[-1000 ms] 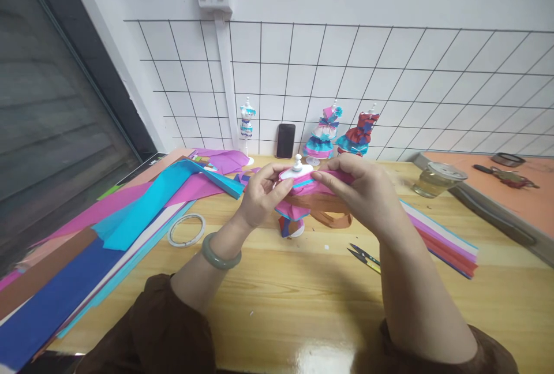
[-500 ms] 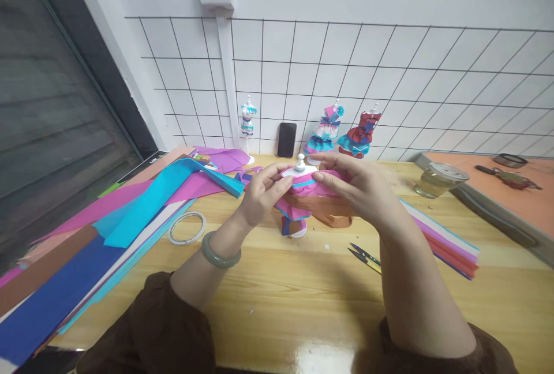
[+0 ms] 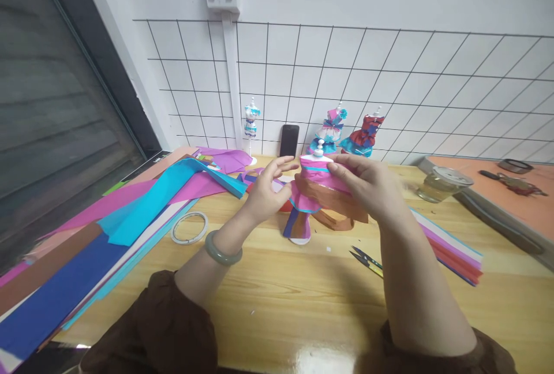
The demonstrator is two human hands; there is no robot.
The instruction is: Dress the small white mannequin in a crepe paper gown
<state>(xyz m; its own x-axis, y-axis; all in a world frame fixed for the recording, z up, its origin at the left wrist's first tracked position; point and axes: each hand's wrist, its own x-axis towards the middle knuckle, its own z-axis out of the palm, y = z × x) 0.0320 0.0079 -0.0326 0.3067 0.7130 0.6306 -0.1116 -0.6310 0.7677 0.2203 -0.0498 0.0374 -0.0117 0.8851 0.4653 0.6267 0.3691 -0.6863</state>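
Note:
A small white mannequin (image 3: pixel 319 150) wears a pink paper dress (image 3: pixel 312 172) with a thin blue stripe and a brown paper strip (image 3: pixel 325 194) around its middle. It tilts, its top leaning right over a round base. My right hand (image 3: pixel 367 180) pinches the dressed torso at its right side, thumb in front and fingers behind. My left hand (image 3: pixel 270 192), with a green bangle on the wrist, is just left of the dress, fingers apart and holding nothing. Below the dress hang blue, brown and purple strips (image 3: pixel 298 223).
Crepe paper strips (image 3: pixel 142 206) spread over the left side, beside a tape roll (image 3: pixel 189 228). Thread snips (image 3: pixel 366 261) and more strips (image 3: pixel 452 250) lie to the right. Dressed mannequins (image 3: pixel 329 131) and a phone (image 3: pixel 289 141) stand against the wall. A lidded cup (image 3: pixel 444 183) is at right.
My left hand has let go of the dress and opened. The mannequin now tilts to the right in my right hand, showing more of the pink front and brown strip.

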